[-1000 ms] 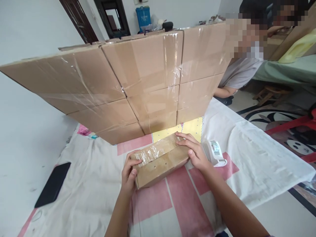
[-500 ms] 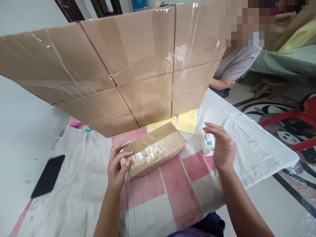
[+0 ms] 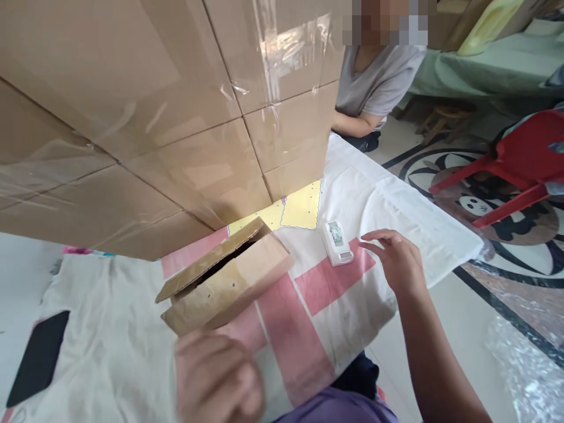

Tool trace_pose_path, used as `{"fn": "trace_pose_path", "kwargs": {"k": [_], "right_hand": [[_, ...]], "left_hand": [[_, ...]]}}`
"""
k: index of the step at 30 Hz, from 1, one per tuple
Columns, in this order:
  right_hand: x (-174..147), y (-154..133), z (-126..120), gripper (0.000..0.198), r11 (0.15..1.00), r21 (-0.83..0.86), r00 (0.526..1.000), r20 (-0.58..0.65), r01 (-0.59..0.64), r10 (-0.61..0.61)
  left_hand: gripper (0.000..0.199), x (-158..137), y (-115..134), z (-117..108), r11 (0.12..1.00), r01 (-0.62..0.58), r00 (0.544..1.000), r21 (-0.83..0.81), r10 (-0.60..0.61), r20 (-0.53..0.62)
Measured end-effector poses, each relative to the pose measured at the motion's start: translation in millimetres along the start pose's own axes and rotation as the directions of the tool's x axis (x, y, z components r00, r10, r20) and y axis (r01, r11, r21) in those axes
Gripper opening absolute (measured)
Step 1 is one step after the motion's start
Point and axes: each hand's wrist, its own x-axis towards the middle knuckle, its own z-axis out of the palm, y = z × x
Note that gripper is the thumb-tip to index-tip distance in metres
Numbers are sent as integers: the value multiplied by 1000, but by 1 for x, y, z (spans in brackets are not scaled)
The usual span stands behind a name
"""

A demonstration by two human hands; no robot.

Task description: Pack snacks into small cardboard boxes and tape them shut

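Observation:
A brown cardboard box lies at a slant on the pink-and-white cloth, its top flaps parted along a dark gap. Close to the camera, my left hand is curled into a fist in front of the box's near-left end and blurred by motion. Whatever its fingers may hold is hidden. My right hand hovers over the cloth on the right, fingers stretched out and nothing in them. Just left of its fingertips, a small white tape dispenser rests on the cloth.
A tall wall of taped cardboard boxes stands behind the box. Yellow paper lies at its foot. A dark flat tablet-like object lies at left. Another person sits behind the boxes; a red chair stands at right.
The box's flaps have come apart, and the shiny tape across its top no longer shows. My left hand has left the box and come toward me, curling up. The view has shifted.

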Motion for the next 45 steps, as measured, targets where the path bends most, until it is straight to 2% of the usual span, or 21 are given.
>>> {"fn": "trace_pose_path", "kwargs": {"k": [1,2,3,5,6,7,8,9,10,14,17,20,24,28,36,40,45], "right_hand": [[4,-2,3,33,1000,-14,999,38,-8,9],[7,-4,6,34,999,-25,997,76,-22,24],[10,-5,9,36,999,-31,992,114,-43,46],[15,-5,15,40,994,-50,978,178,-99,107],[17,-4,18,41,990,-66,972,189,-127,137],[17,-4,22,41,985,-83,970,182,-150,163],[17,-4,25,41,981,-100,969,163,-169,184],[16,-4,28,41,977,-112,971,135,-183,197],[15,-5,31,40,974,-119,972,110,-195,208],[15,-13,38,41,963,-133,962,105,-236,250],[21,-20,41,45,947,-135,945,117,-290,306],[30,-26,42,48,914,-159,907,141,-374,396],[39,-31,42,48,880,-166,849,233,-445,474],[42,-32,43,43,871,-89,827,278,-483,488],[37,-36,48,39,853,25,845,158,-521,511],[32,-35,49,38,878,41,871,158,-477,466],[29,-37,49,38,918,38,918,77,-394,390]], "left_hand": [[24,1,9,21,987,-109,991,-116,117,66],[25,3,17,47,966,-143,979,-214,170,110],[26,5,22,74,960,-39,980,-277,92,179],[36,9,26,129,907,253,923,-336,-123,364],[37,10,25,153,861,407,873,-305,-269,407],[36,9,23,172,796,534,790,-284,-351,503],[33,8,20,186,744,609,729,-275,-389,563],[30,6,17,195,708,654,692,-267,-416,590],[29,4,14,200,690,670,677,-275,-416,608],[29,-1,7,198,700,630,712,-337,-347,610],[27,1,3,196,654,644,710,-396,-320,627],[26,3,-1,196,614,661,705,-432,-312,637],[26,2,-1,196,639,639,715,-428,-290,636],[23,1,0,194,663,622,725,-417,-287,626],[24,0,-3,192,652,610,742,-451,-270,613],[29,0,-4,192,614,611,752,-500,-251,610],[26,1,-4,191,700,560,757,-443,-215,617]]}}
